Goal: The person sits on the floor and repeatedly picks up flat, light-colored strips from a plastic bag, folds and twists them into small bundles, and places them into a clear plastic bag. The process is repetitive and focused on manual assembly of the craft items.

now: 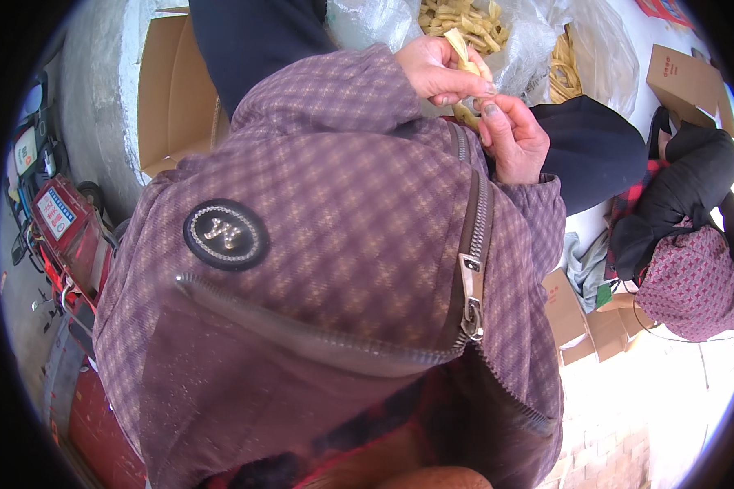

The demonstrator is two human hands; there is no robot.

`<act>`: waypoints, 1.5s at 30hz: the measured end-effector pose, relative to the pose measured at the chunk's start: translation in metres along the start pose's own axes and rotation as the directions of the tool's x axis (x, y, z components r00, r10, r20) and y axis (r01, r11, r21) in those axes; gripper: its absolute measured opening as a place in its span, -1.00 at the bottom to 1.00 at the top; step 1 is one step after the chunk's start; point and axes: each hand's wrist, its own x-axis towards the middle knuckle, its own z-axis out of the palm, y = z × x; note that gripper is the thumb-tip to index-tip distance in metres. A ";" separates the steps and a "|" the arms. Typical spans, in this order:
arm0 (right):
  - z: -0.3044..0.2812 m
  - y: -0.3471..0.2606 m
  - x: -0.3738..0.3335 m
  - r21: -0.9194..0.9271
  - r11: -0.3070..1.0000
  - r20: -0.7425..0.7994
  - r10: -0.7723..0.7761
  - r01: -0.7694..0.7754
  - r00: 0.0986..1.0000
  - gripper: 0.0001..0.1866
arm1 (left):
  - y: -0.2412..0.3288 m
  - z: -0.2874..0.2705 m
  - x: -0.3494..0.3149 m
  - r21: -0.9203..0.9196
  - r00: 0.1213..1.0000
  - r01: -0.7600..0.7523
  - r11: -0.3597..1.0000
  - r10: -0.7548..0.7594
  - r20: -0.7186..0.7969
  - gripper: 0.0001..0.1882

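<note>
Beyond the chest of my checked purple jacket, my two hands meet at the upper middle of the head view. My left hand [442, 72] is closed on a pale yellow strip [457, 47], whose folded end sticks up between thumb and fingers. More of the strip shows below the fingers. The fingertips of my right hand [514, 138] are pinched together against the left fingertips, at the lower part of the strip; what exactly lies between them is partly hidden. Just beyond is a pile of knotted yellow pieces [463, 26] in clear plastic.
Long yellow strips [564, 69] lie in a clear plastic bag [607, 49]. An open cardboard box [171, 98] stands at left, another box [685, 77] at far right. A person in a patterned garment [693, 281] sits at right near flattened cartons [567, 310]. A red vehicle [69, 216] stands at far left.
</note>
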 end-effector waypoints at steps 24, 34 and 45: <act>-0.007 -0.035 0.022 -0.087 0.976 -0.302 -0.218 0.200 0.928 -0.78 | 0.010 0.004 0.014 -0.028 0.909 0.415 0.909 -0.416 -0.014 -0.65; -0.016 -0.021 0.006 0.293 0.937 -0.137 -0.158 0.192 0.978 -0.78 | 0.016 0.004 0.011 0.439 0.874 -0.354 0.825 0.459 -0.157 -0.76; -0.010 -0.031 0.008 0.148 0.987 -0.129 -0.040 0.059 0.991 -0.76 | 0.009 -0.003 0.017 0.594 0.950 -0.312 0.742 0.259 0.175 -0.72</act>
